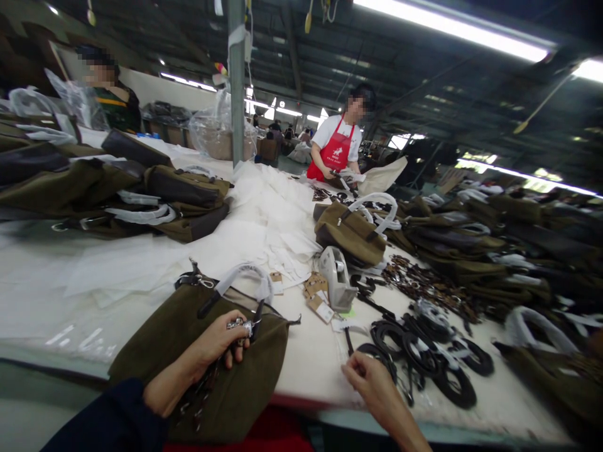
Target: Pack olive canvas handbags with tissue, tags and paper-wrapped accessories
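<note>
the left hand is closing around a bunch of silver clips, and thin brown strips are dangling below it over the bag. the bag, olive green, is lying on the counter in front of the person and reaching over its near edge, its wrapped handle arching at the far side. the right hand is hovering right of the bag, its fingers bending narrowly together by the end of a dark strap; whether it is gripping that strap, i cannot tell. coiled black belts are lying just beside this hand. beyond, a tape dispenser is standing next to brown tags, and a second bag is sitting behind it. across the counter, a co-worker in a red apron is handling something dark.
</note>
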Demonstrator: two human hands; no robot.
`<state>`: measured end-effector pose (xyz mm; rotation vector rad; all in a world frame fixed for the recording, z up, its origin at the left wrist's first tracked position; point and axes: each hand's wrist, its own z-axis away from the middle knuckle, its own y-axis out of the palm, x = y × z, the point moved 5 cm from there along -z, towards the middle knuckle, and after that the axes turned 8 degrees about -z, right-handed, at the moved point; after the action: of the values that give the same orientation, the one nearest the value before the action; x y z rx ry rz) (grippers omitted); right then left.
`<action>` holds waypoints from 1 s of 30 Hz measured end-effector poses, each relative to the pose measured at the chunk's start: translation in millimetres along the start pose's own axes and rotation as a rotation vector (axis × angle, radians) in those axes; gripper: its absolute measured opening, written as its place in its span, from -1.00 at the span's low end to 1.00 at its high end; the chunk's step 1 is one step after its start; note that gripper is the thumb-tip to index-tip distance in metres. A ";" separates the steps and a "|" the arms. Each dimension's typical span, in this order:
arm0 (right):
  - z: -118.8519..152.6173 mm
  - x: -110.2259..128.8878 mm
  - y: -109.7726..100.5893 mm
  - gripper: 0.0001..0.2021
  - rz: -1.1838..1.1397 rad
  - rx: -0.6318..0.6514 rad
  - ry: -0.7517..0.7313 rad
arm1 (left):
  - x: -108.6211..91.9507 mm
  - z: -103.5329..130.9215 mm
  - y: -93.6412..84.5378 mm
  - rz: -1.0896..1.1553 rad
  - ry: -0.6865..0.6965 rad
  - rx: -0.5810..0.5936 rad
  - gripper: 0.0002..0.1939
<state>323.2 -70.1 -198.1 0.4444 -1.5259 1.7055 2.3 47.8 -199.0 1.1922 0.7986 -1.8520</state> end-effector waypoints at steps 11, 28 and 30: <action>60.1 47.4 -42.0 -0.60 -0.487 0.330 0.095 | 0.3 -0.7 -0.9 0.038 0.003 -0.001 -0.71; -12.7 118.8 63.5 -0.88 -0.014 0.301 -0.370 | 0.0 3.3 -2.7 0.075 0.024 -0.027 -0.76; -17.3 123.1 62.7 -0.89 0.054 0.239 -0.393 | -1.3 4.4 -3.2 0.074 0.024 -0.037 -0.76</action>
<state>203.6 -12.3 -156.5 0.9142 -1.6177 1.9336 -2.0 46.1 -195.9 1.2069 0.7882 -1.7591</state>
